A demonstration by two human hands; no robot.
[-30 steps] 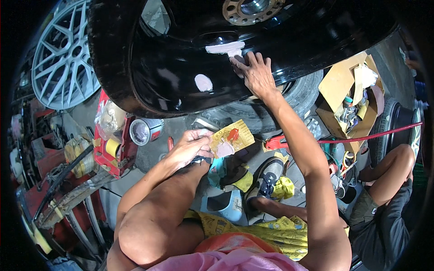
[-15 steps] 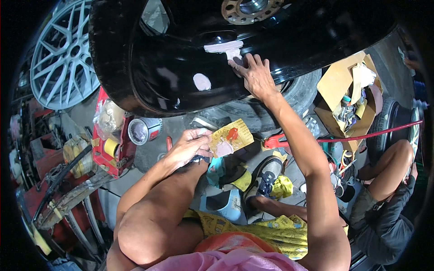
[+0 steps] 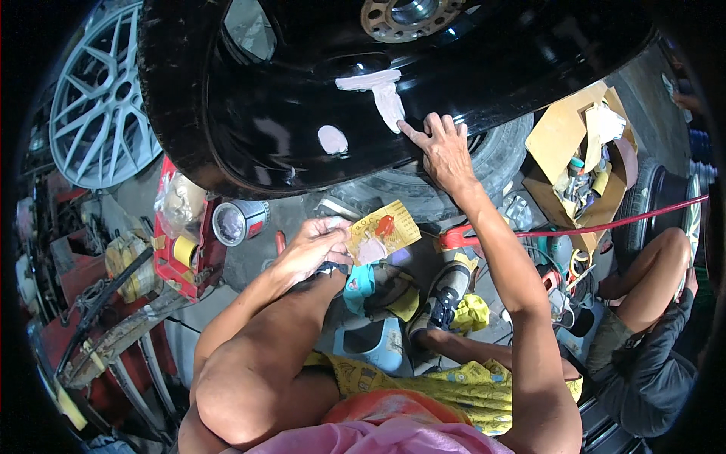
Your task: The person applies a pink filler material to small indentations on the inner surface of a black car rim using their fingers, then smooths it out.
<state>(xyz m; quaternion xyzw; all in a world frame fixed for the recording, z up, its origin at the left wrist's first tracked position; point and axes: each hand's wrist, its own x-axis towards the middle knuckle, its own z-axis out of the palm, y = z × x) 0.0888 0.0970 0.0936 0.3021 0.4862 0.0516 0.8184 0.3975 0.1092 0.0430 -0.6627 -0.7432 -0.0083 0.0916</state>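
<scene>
My left hand (image 3: 313, 248) pinches a yellow printed card (image 3: 399, 225) by its left edge. A pink paste patch and a bright red blob lie on that card. Stretched out, the index finger of my right hand (image 3: 446, 150) touches the lower end of a fresh pale-pink paste streak (image 3: 388, 107) on a large glossy black curved part (image 3: 257, 144). The other fingers are apart and bent, holding nothing. Above the streak runs a crosswise pink bar, and an oval pink patch (image 3: 333, 140) sits to its left. A rusty round flange (image 3: 401, 19) with bolt holes shows at the top.
A tyre (image 3: 393, 189) lies under the black part. An open paste can (image 3: 238, 221) and a red tray (image 3: 181, 257) stand left, below a silver wheel (image 3: 106, 98). Right are a cardboard box (image 3: 556, 136), a red hose (image 3: 628, 219) and another seated person (image 3: 650, 356).
My right index finger has drawn down and slightly right, and the pink streak below the crosswise bar is now longer. The left hand holds the card almost in the same place.
</scene>
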